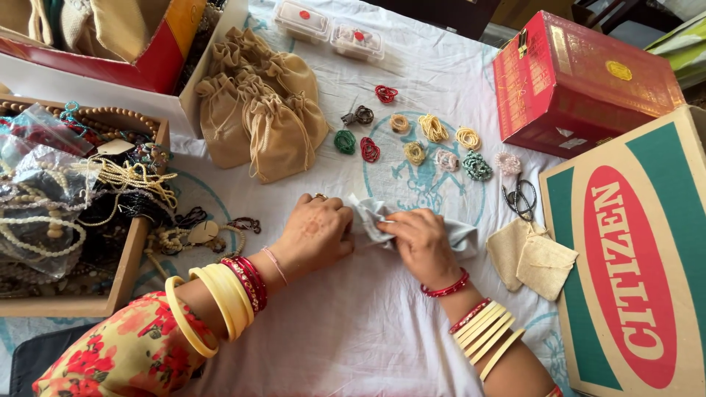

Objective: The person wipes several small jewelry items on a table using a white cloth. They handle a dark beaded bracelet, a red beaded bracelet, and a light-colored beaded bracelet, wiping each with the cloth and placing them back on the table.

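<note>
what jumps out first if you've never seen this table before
The eye lands on the two hands at the centre, left hand and right hand, both gripping a pale grey cloth on the white tablecloth. Just beyond them lies a scatter of small coiled bead strings in red, green and yellow. A heap of tan drawstring pouches sits beyond and to the left, and a red box stands at far right.

A home craft table: a tray of bead necklaces [66,198], drawstring pouches [272,110], bead coils [434,129].

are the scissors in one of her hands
No, the scissors lie on the tablecloth while both hands hold a pale grey pouch.
</note>
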